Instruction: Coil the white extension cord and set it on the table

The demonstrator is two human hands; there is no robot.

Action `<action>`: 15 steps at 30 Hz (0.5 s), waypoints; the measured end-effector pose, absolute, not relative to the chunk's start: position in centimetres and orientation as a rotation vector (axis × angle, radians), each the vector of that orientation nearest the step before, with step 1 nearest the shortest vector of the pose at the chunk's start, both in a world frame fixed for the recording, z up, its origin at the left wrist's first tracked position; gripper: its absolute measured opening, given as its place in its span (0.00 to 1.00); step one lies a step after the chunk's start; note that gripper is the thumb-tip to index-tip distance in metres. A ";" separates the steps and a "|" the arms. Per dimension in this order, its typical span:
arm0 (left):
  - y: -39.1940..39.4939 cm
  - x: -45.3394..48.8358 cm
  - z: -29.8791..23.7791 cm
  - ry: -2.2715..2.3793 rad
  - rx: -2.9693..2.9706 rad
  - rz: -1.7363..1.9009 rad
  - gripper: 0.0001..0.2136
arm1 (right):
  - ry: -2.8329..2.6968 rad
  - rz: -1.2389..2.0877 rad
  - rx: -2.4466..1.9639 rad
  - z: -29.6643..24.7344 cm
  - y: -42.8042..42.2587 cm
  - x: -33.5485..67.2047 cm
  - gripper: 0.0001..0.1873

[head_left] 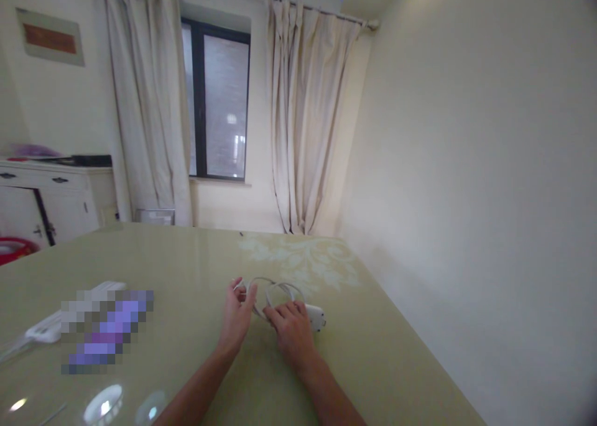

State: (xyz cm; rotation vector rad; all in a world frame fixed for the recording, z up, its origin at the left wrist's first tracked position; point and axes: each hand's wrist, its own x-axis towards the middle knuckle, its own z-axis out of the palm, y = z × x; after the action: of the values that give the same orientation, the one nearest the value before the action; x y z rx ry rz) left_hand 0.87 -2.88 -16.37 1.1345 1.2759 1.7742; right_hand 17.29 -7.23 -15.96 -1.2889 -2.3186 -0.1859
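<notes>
A light grey cable [285, 284] lies in loose loops above the table, between my two hands. My left hand [237, 317] is closed at the left side of the loops, with its thumb and fingers around the cable. My right hand [295, 334] is closed over the cable on the right, fingers bent downward. Just beside its fingers, a white block-shaped device [316, 318] rests on the table, partly hidden by the hand. Whether the cable joins this device cannot be seen.
The glossy greenish table [186, 277] has a pale leaf pattern at its far right. On the left lie a white power strip [44, 328] with its cord and a blurred purple oblong thing [109, 336]. A wall [466, 196] runs along the right edge.
</notes>
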 end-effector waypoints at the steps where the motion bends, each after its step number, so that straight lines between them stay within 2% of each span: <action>1: -2.5 0.6 -16.5 1.276 1.086 1.748 0.34 | -2.335 -0.185 -1.281 -16.0 -7.3 17.3 0.19; 8: -1.5 -0.6 -18.2 1.345 1.171 1.434 0.21 | -2.410 -0.146 -1.294 -16.4 -7.7 17.1 0.10; 15: -1.4 -0.9 -18.4 1.372 1.246 1.341 0.25 | -2.390 -0.039 -1.306 -15.9 -7.9 17.3 0.13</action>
State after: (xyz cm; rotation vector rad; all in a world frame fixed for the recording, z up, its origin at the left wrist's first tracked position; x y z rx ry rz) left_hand -0.94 -1.41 -18.45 1.2462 1.3719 1.3409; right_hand 17.29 -7.85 -15.92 -1.3055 -2.3903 -0.0392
